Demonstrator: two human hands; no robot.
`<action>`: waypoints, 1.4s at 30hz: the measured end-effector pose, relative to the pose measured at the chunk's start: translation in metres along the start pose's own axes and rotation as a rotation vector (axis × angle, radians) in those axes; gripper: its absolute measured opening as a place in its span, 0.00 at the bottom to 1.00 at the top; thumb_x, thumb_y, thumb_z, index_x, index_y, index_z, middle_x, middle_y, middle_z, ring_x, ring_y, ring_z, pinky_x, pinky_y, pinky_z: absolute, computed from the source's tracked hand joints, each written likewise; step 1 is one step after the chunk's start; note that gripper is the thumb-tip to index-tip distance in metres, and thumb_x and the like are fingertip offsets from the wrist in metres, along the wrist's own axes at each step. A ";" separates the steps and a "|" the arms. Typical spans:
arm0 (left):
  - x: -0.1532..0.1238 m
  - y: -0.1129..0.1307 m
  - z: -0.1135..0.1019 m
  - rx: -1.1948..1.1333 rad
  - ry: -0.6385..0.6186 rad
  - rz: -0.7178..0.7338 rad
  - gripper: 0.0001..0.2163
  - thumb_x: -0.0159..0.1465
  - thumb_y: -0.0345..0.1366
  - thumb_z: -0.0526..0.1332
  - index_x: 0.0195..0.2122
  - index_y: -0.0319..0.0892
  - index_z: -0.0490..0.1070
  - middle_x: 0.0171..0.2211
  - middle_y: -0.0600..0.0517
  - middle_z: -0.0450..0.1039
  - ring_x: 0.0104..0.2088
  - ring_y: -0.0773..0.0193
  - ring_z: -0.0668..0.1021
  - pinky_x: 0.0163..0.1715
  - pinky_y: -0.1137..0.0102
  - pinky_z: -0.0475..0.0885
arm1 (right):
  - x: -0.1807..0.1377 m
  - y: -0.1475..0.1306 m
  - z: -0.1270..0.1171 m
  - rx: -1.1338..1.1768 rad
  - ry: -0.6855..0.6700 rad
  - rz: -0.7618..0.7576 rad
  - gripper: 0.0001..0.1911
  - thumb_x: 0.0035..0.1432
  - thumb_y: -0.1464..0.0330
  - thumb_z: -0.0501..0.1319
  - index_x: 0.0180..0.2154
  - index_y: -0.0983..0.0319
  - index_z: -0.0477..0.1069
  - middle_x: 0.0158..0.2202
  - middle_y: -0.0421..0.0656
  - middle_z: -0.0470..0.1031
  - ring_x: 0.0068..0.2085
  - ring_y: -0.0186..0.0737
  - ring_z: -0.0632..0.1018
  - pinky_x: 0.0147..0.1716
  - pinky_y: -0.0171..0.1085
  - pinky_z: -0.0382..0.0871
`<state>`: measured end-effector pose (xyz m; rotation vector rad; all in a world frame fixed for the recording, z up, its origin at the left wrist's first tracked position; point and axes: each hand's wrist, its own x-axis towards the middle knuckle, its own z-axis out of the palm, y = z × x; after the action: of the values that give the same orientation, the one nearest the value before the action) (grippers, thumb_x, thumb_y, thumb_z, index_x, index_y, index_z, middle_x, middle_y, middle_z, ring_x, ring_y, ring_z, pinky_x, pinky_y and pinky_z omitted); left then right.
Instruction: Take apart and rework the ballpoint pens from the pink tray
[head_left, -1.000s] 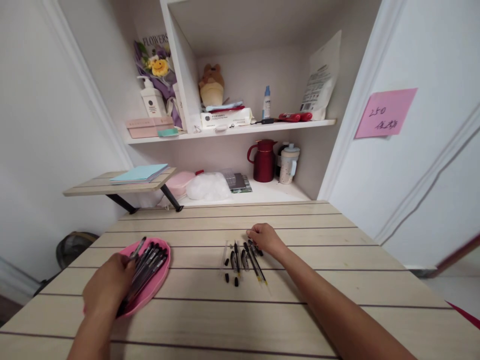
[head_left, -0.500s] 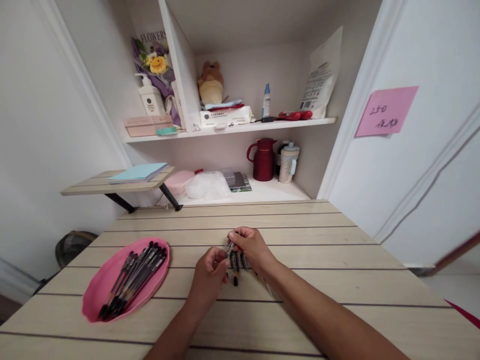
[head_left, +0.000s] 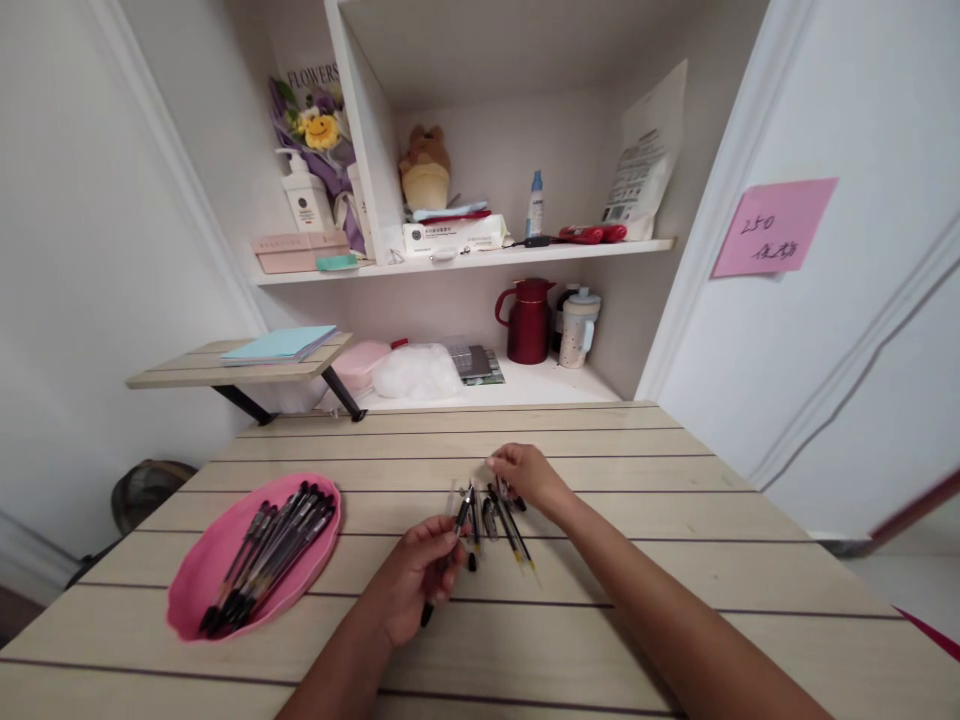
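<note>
A gel pen (head_left: 463,512), metal tip pointing up and away, is gripped in my left hand (head_left: 424,570), fingers wrapped round its barrel. My right hand (head_left: 529,473) is closed at the fingertips over the far end of a small group of pen parts; what it pinches, if anything, is too small to make out. Beneath and between the hands lie black pen refills (head_left: 514,530) with yellowish ends, clear barrels and a pen cap (head_left: 490,520). To the left, a pink scalloped tray (head_left: 184,595) holds several black pens (head_left: 274,555).
The wood-slat table (head_left: 675,570) meets a white shelf unit at the back. A small raised stand (head_left: 180,370) carries blue paper (head_left: 281,343). On the lower shelf are a red jug (head_left: 529,320), a lidded cup (head_left: 577,328) and a white plastic bag (head_left: 418,370).
My right hand has moved away from the left hand, to the right, over the loose parts. My left hand has come slightly nearer and the pen in it now shows, tip up.
</note>
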<state>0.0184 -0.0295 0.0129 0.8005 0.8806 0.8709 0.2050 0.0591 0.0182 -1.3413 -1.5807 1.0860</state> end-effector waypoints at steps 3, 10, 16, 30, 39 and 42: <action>0.001 -0.001 0.001 0.011 0.030 0.006 0.11 0.50 0.34 0.61 0.35 0.38 0.68 0.22 0.55 0.67 0.15 0.77 0.64 0.12 0.80 0.52 | -0.004 0.000 0.005 -0.439 -0.013 -0.074 0.12 0.47 0.60 0.57 0.23 0.63 0.71 0.21 0.42 0.72 0.24 0.33 0.69 0.22 0.31 0.54; 0.007 -0.007 0.002 -0.011 0.118 0.039 0.09 0.48 0.33 0.64 0.30 0.38 0.67 0.20 0.57 0.65 0.16 0.77 0.65 0.14 0.80 0.54 | -0.014 -0.012 0.024 0.034 -0.126 0.042 0.17 0.49 0.57 0.55 0.21 0.64 0.66 0.18 0.40 0.69 0.16 0.27 0.63 0.16 0.30 0.52; 0.006 -0.006 0.002 -0.057 0.103 -0.003 0.10 0.49 0.36 0.63 0.30 0.38 0.69 0.19 0.57 0.65 0.14 0.77 0.64 0.13 0.79 0.53 | -0.019 -0.012 0.038 0.455 -0.167 0.132 0.14 0.38 0.61 0.64 0.20 0.65 0.65 0.12 0.34 0.63 0.14 0.25 0.61 0.13 0.27 0.49; 0.003 -0.001 0.002 -0.125 -0.005 -0.045 0.11 0.53 0.39 0.60 0.35 0.38 0.66 0.17 0.59 0.61 0.11 0.81 0.55 0.10 0.81 0.43 | -0.021 -0.013 0.037 0.678 -0.304 0.101 0.13 0.39 0.64 0.66 0.25 0.67 0.69 0.19 0.39 0.70 0.19 0.26 0.68 0.18 0.26 0.58; 0.005 -0.003 0.005 -0.121 -0.001 0.013 0.09 0.55 0.40 0.59 0.31 0.39 0.65 0.17 0.58 0.62 0.11 0.81 0.56 0.09 0.82 0.44 | -0.024 -0.013 0.045 0.754 -0.279 0.143 0.16 0.36 0.62 0.67 0.21 0.66 0.65 0.14 0.37 0.67 0.17 0.30 0.69 0.19 0.31 0.63; 0.002 0.001 0.000 -0.248 -0.134 -0.073 0.10 0.54 0.38 0.59 0.35 0.39 0.66 0.16 0.60 0.59 0.10 0.82 0.53 0.08 0.83 0.42 | -0.026 -0.017 0.044 0.820 -0.349 0.073 0.16 0.38 0.62 0.66 0.24 0.67 0.68 0.18 0.40 0.70 0.18 0.30 0.70 0.20 0.31 0.63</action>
<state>0.0184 -0.0273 0.0134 0.6003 0.6643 0.8336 0.1617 0.0263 0.0185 -0.6736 -1.0890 1.8240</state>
